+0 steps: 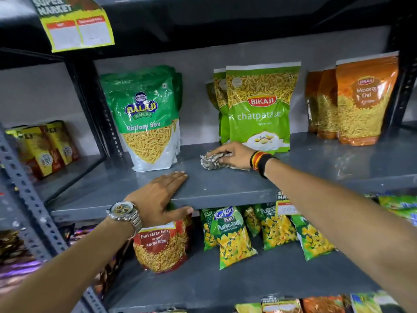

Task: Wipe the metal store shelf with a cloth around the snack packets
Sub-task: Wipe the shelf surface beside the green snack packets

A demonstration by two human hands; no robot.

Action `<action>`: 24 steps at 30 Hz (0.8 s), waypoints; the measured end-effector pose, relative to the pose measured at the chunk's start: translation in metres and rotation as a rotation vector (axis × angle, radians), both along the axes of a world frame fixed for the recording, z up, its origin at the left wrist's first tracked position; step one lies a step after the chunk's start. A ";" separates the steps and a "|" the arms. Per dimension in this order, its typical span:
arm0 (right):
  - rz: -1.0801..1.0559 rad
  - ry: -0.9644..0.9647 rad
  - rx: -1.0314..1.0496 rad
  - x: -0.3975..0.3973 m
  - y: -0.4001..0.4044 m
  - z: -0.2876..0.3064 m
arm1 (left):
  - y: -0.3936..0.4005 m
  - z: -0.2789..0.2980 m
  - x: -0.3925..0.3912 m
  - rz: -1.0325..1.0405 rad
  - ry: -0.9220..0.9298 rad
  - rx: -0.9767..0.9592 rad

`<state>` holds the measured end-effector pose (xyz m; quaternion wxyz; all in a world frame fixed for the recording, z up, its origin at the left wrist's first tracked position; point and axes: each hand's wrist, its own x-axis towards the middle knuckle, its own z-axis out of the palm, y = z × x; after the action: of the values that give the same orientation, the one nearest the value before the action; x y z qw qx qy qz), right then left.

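Note:
The grey metal shelf [225, 188] runs across the middle of the view. My right hand [234, 154] presses a crumpled grey-white cloth [212, 162] onto it, just in front of the light-green Bikaji packets [259, 109]. A dark-green Balaji sev packet [146, 118] stands to the left of the cloth. Orange Moong Dal packets [358, 102] stand at the far right. My left hand [160, 197] lies flat on the shelf's front edge, thumb hooked under the lip, holding nothing.
Below hang a red Navratan Mix packet [161, 247] and several green Kurkure Puffcorn packets [228, 236]. Yellow boxes [45, 147] fill the neighbouring bay on the left. A perforated upright post [29, 197] stands at the left, and a yellow price tag [79, 26] hangs above.

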<state>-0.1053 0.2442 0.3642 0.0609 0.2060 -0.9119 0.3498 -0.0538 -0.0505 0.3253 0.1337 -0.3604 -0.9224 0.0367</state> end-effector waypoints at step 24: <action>0.022 -0.016 0.137 0.143 0.047 -0.005 | -0.002 -0.003 0.002 -0.011 0.000 0.031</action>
<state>0.0372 0.2908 0.3591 0.0357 0.2167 -0.9318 0.2890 -0.0517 -0.0529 0.3227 0.1395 -0.3633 -0.9209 0.0218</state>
